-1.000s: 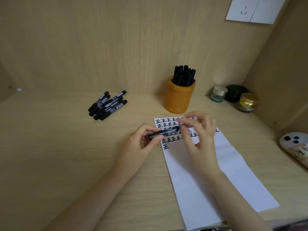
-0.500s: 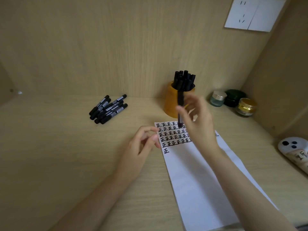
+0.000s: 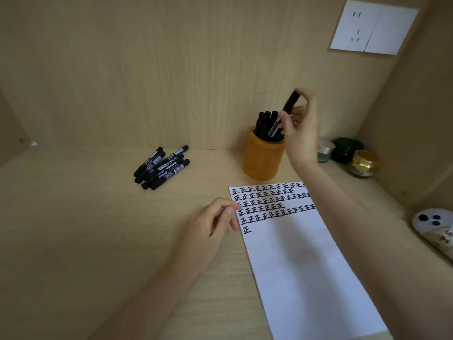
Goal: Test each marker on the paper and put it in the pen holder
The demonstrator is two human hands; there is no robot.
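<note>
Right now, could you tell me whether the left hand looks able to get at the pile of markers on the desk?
Probably yes. The left hand holds nothing and sits by the paper's left edge; only bare desk lies between it and the pile of markers, farther back and to its left.

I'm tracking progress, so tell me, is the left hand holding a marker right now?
No, the left hand is empty beside the paper; the right hand holds the marker over the pen holder.

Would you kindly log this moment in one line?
right hand: holds marker tilted at pen holder mouth | left hand: empty, at paper edge | loose markers: piled
</note>
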